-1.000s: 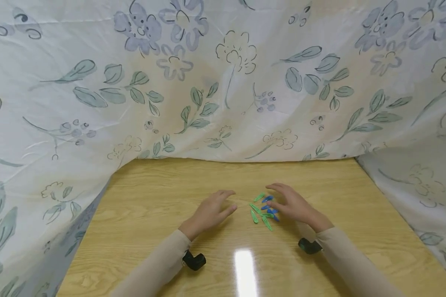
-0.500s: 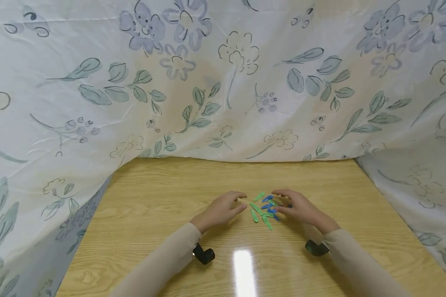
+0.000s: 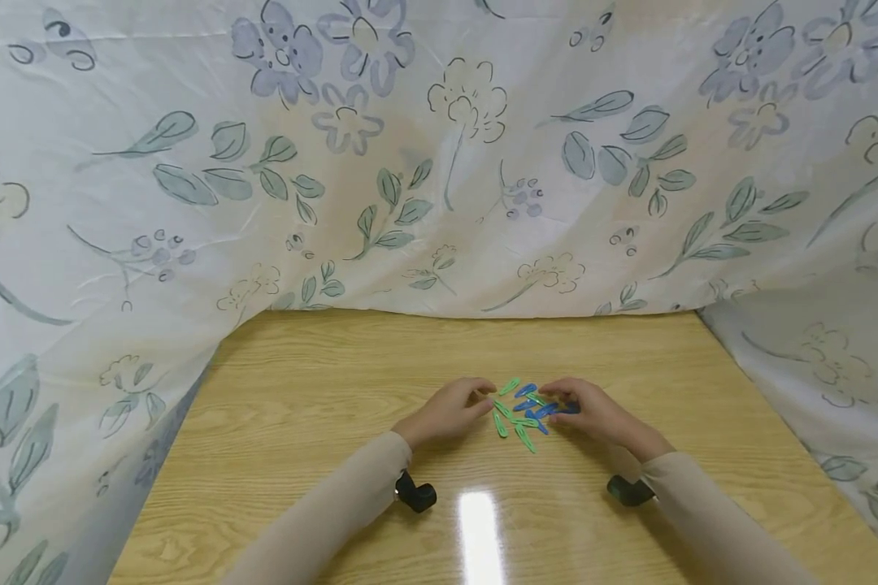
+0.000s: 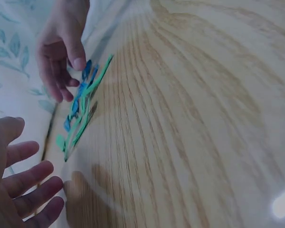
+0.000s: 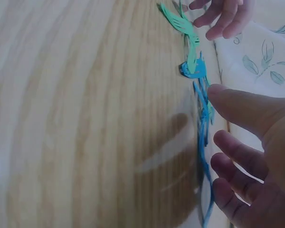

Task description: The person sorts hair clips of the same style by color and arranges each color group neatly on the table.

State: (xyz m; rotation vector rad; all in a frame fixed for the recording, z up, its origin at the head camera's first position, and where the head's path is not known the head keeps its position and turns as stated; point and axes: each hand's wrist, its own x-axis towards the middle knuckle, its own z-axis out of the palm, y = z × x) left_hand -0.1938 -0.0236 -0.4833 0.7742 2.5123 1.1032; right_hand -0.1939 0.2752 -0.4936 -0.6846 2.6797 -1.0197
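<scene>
While my left hand (image 3: pixel 448 412) and right hand (image 3: pixel 598 413) are spread beside green clips (image 3: pixel 501 425) and blue clips (image 3: pixel 526 391), maybe touching some, a fast push could scatter them.

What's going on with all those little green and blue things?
Somebody's left hand and right hand are on either side of some green clips and blue clips lying on a wooden table. The left hand is next to green ones, the right hand next to blue ones. Neither seems to hold a clip, but I can't tell whether they touch any.
</scene>
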